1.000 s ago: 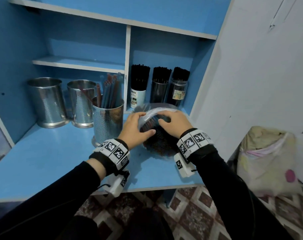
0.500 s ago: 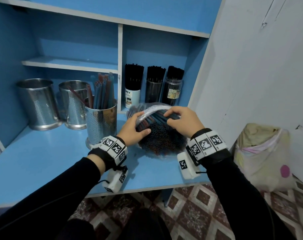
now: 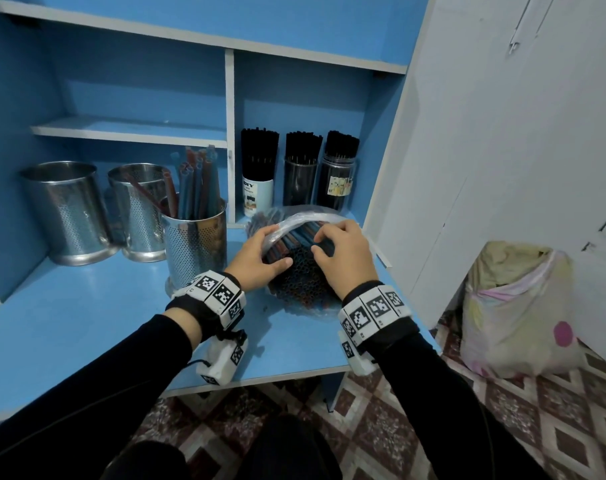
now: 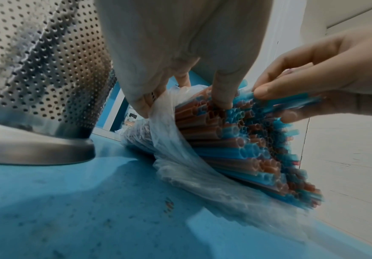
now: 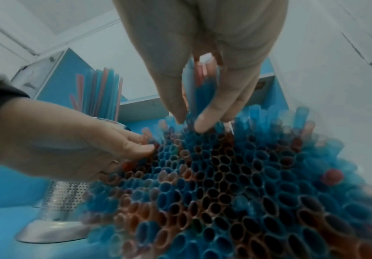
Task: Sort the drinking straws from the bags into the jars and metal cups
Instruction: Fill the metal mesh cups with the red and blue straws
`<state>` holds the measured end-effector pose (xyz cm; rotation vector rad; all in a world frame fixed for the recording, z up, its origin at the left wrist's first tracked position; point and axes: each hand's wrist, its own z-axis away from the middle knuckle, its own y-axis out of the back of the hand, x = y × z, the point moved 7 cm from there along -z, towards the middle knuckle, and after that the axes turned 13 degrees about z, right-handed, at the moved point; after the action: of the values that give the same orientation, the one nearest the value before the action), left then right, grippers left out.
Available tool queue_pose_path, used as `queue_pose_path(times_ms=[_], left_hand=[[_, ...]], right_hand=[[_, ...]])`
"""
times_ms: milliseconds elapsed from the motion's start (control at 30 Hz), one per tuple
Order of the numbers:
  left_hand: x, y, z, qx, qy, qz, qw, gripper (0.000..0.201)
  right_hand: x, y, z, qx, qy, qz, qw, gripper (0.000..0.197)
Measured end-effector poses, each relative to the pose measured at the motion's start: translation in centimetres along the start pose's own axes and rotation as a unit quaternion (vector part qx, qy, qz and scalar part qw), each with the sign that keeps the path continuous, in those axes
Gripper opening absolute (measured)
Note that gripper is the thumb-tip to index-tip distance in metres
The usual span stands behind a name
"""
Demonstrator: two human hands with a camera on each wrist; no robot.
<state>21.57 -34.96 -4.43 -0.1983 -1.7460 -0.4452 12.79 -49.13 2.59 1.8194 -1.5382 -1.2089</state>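
Blue-painted shelving with white edges fills our view, and its lower blue bench (image 3: 69,327) carries everything we work with. On it, near the right edge, lies a clear plastic bag (image 3: 294,221) packed with blue and reddish-brown drinking straws (image 3: 303,275), their open ends facing us. Our left hand (image 3: 258,263) holds the rolled-back mouth of the bag, the fingers (image 4: 144,103) curled over the plastic rim while the thumb presses against the straw ends. Our right hand (image 3: 344,252) reaches into the top of the bundle; its fingers (image 5: 204,121) and thumb pinch a small cluster of blue and reddish straws at the upper edge.

Just left of the bag, almost touching our left wrist, stands a perforated steel cup (image 3: 194,244) with several blue and reddish straws upright inside. Behind it and to the left stand two more perforated metal cups (image 3: 65,209), side by side; the nearer one holds a single reddish straw leaning at a slant. In the compartment behind the bag, three jars (image 3: 299,183) stand in a row, each filled with upright black straws. Off to the right, on the patterned tile floor, sits a stuffed pale bag (image 3: 516,306) against the white wall.
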Motion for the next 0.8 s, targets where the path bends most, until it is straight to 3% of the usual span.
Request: queue_pose_path(times_ms=[300, 367, 433, 500, 567, 700, 800], left_hand=[[0.7, -0.3, 0.2, 0.005, -0.009, -0.028, 1.000, 0.069], [1.8, -0.1, 0.6, 0.052, -0.046, -0.086, 0.994, 0.065], [4.5, -0.7, 1.5, 0.062, -0.150, -0.081, 0.983, 0.063], [7.2, -2.5, 2.2, 0.006, -0.252, -0.070, 0.965, 0.064], [9.0, -4.6, 2.2, -0.055, -0.305, -0.105, 0.945, 0.066], [11.1, -8.3, 1.1, -0.119, -0.318, -0.166, 0.926, 0.071], [12.5, -10.0, 0.6, -0.144, -0.292, -0.128, 0.937, 0.042]], right_hand=[[0.8, 3.7, 1.1, 0.032, 0.024, -0.031, 0.999, 0.012], [0.9, 4.7, 1.4, 0.032, 0.029, -0.033, 0.999, 0.013], [1.0, 5.8, 1.8, 0.031, 0.028, -0.037, 0.998, 0.014], [1.0, 6.7, 2.1, 0.025, 0.026, -0.033, 0.999, 0.015], [0.8, 7.5, 2.3, 0.017, 0.026, -0.024, 0.999, 0.016], [0.2, 9.8, 3.4, 0.016, 0.030, -0.029, 0.999, 0.017], [-0.2, 11.8, 4.2, 0.017, 0.037, -0.029, 0.999, 0.016]])
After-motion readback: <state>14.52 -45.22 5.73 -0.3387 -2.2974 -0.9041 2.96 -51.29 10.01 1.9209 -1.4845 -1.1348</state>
